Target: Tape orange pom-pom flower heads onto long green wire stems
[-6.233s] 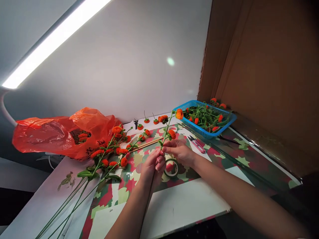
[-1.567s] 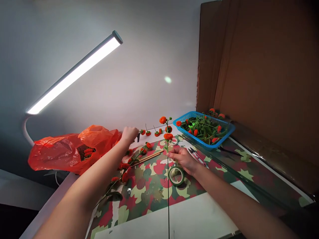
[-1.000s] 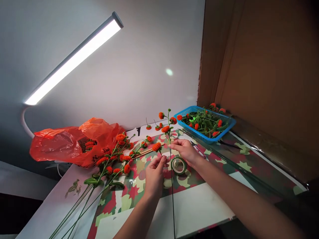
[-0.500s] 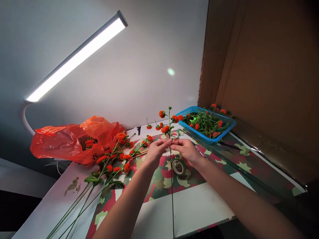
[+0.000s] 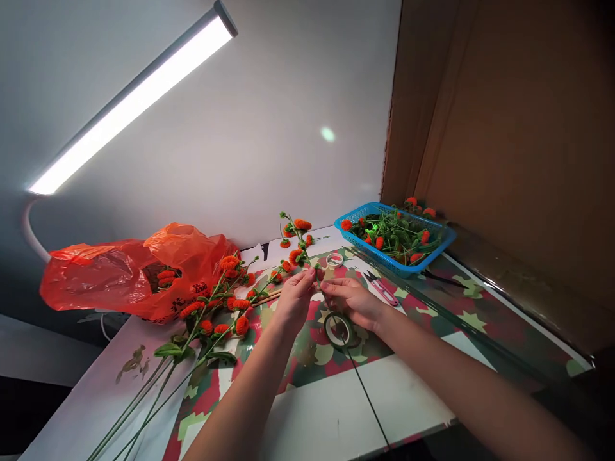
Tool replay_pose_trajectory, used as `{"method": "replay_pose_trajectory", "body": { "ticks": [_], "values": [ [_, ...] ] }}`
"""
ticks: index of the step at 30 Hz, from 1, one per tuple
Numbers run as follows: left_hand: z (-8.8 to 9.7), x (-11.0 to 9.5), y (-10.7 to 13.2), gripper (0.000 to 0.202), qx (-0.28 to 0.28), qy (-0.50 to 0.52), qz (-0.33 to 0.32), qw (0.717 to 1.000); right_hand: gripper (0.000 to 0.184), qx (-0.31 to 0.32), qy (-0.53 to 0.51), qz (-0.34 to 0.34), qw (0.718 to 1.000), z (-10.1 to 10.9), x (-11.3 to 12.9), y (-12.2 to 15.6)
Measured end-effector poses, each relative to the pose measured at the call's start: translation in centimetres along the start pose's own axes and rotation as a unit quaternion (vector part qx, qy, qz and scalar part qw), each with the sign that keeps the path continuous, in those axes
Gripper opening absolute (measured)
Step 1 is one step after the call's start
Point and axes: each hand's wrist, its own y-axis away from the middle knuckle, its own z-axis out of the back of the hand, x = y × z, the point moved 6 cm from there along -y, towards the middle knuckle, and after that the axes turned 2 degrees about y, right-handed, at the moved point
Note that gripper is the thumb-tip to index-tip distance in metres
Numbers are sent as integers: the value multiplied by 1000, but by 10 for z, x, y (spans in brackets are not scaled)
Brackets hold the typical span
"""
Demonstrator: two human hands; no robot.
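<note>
Both hands meet over the middle of the table at an artificial flower stem (image 5: 296, 239) with fuzzy orange blooms and green buds. My left hand (image 5: 296, 298) pinches it just below the lowest bloom. Close beside it, the fingertips of my right hand (image 5: 354, 301) are closed on the stem too. The stem leans to the left at the top, and its long, thin lower end runs down to the table's front edge. Below my right hand lies a roll of green tape (image 5: 338, 329), with the stem passing across it. Whether tape runs between my fingers, I cannot make out.
Finished-looking flower stems (image 5: 211, 320) lie at left by an orange plastic bag (image 5: 110, 275). A blue basket (image 5: 413, 266) of flowers and leaves stands back right. Pink-handled snips (image 5: 382, 289) and a white tape roll (image 5: 335, 259) lie nearer. A lamp (image 5: 134, 96) hangs upper left.
The flower stem has tilted: its top swung left and its lower end swung right. My hands stay close together at it. The view has shifted slightly, uncovering the snips.
</note>
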Motion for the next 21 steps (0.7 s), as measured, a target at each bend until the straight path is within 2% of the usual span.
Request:
{"method": "replay_pose_trajectory", "body": {
  "ticks": [3, 5, 7, 9, 12, 14, 15, 17, 19, 21],
  "values": [
    [-2, 3, 0, 26, 26, 13, 15, 999, 26, 7, 28, -1, 1000, -1, 2, 0],
    [-1, 5, 0, 25, 20, 18, 16, 1000, 23, -25, 119, 68, 990, 1, 14, 3],
    [2, 5, -2, 25, -7, 13, 1, 1000, 19, -76, 250, 176, 949, 0, 32, 10],
    [5, 4, -3, 26, -37, -17, -29, 999, 16, -120, 361, 258, 888, -3, 46, 18],
    [8, -2, -2, 30, -74, -109, -83, 988, 17, -148, 462, 296, 823, -8, 53, 26],
    [8, -6, 1, 31, -87, -157, -103, 978, 17, -144, 488, 302, 806, -10, 55, 28],
    [8, -7, 2, 31, -87, -170, -108, 976, 17, -138, 489, 296, 809, -10, 55, 28],
    [8, -9, 4, 31, -78, -176, -111, 975, 17, -125, 472, 265, 832, -7, 54, 25],
    [6, -8, 4, 31, -48, -158, -100, 981, 19, -94, 436, 203, 872, -3, 50, 20],
    [2, -4, 4, 28, -2, -119, -81, 990, 24, -26, 379, 132, 916, -4, 41, 15]
  ]
}}
